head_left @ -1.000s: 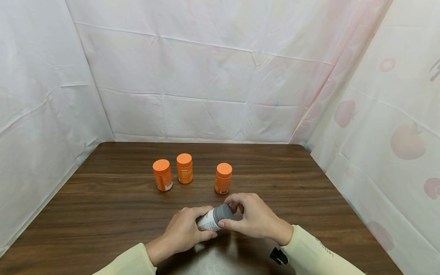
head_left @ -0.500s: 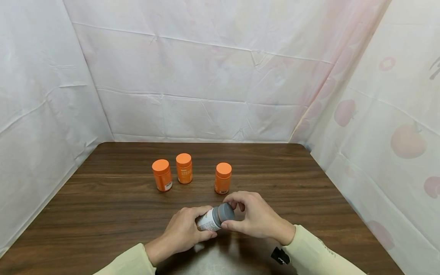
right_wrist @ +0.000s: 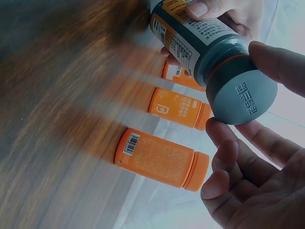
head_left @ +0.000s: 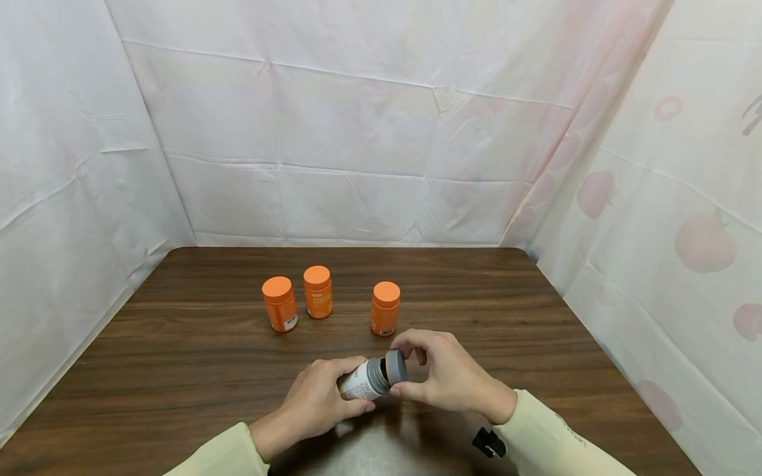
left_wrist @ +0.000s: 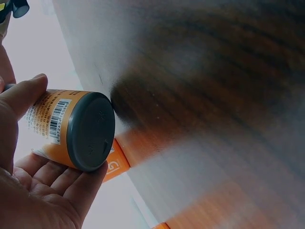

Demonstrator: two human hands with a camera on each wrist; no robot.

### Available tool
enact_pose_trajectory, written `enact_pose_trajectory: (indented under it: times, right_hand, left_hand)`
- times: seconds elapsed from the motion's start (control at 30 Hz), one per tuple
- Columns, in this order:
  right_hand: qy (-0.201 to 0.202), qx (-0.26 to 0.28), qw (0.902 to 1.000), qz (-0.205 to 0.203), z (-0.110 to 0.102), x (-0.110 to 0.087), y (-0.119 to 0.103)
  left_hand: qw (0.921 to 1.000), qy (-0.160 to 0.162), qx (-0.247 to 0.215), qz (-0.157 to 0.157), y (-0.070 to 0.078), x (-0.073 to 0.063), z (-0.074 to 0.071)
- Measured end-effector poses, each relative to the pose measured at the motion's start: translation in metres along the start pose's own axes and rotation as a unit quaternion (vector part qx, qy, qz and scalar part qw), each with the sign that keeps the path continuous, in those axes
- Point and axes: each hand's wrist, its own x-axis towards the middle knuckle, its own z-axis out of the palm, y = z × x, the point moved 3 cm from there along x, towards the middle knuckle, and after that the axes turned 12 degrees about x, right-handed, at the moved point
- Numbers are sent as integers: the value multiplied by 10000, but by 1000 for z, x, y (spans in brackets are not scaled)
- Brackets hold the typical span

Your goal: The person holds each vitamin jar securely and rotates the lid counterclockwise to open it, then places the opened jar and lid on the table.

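My left hand (head_left: 318, 398) grips the body of a grey pill bottle (head_left: 358, 381) with a white and orange label, tilted with its mouth toward the right. In the left wrist view the dark base of the bottle (left_wrist: 93, 131) faces the camera, with thumb above and fingers below. My right hand (head_left: 446, 373) pinches the grey cap (head_left: 396, 367) between thumb and fingertips. A dark gap shows between cap and bottle neck in the head view. The right wrist view shows raised lettering on top of the cap (right_wrist: 245, 98).
Three orange bottles with orange lids stand upright on the dark wooden table (head_left: 196, 344): one at left (head_left: 280, 305), one beside it (head_left: 318, 293), one farther right (head_left: 385, 309). Pale curtains (head_left: 357, 119) enclose the table's back and sides. A black clip (head_left: 489, 441) is by the right sleeve.
The right hand has shifted slightly right and drawn the cap away from the bottle neck, baring the threaded mouth. The left hand has stayed nearly still.
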Motion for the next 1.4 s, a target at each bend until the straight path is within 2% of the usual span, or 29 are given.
enact_pose_trajectory:
  times: [0.77,1.4]
  right_hand:
    - [145,77,9996,228,-10,-9,9]
    - [471,342,9982,172,-17,-17,16]
  left_hand:
    - [10000,29,-12,8,1,-1,-1]
    - [10000,54,27,-33,1,-1,-3]
